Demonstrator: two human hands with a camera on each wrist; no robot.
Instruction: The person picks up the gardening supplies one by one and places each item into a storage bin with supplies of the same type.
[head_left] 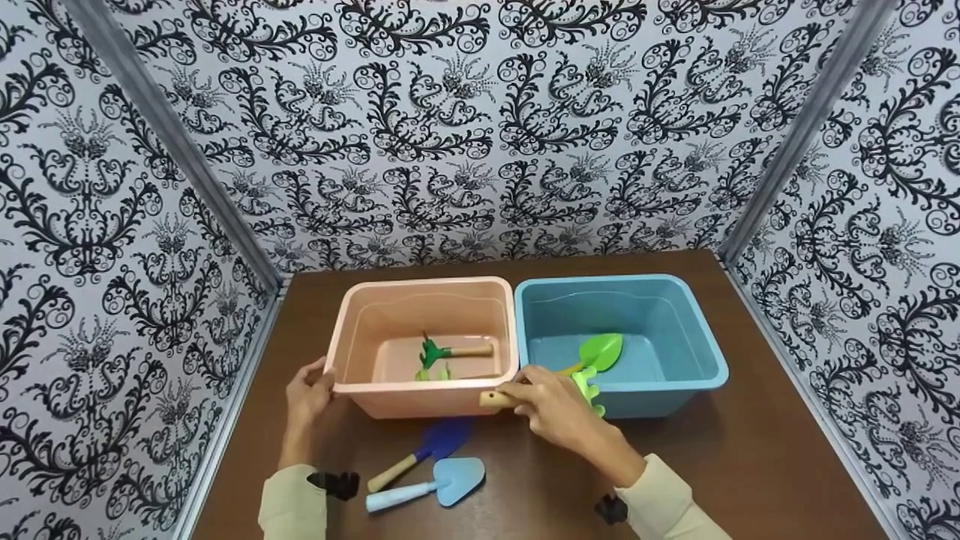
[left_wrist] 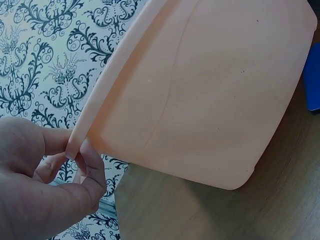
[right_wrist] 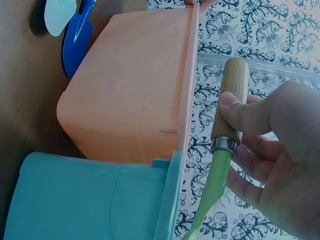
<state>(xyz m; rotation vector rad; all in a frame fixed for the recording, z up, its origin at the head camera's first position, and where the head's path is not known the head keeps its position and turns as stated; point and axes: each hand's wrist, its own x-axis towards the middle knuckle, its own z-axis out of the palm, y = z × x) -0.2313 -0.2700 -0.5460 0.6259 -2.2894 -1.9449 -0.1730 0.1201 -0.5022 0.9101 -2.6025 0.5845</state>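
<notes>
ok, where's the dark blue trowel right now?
Head view, left of centre: the dark blue trowel lies on the table in front of the peach bin, just beyond the light blue trowel.

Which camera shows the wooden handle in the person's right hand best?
The right wrist view: the wooden handle appears up close, down to its metal collar, with the right hand covering only part. The head view shows just its end poking past the hand; the left wrist view doesn't show it.
</notes>
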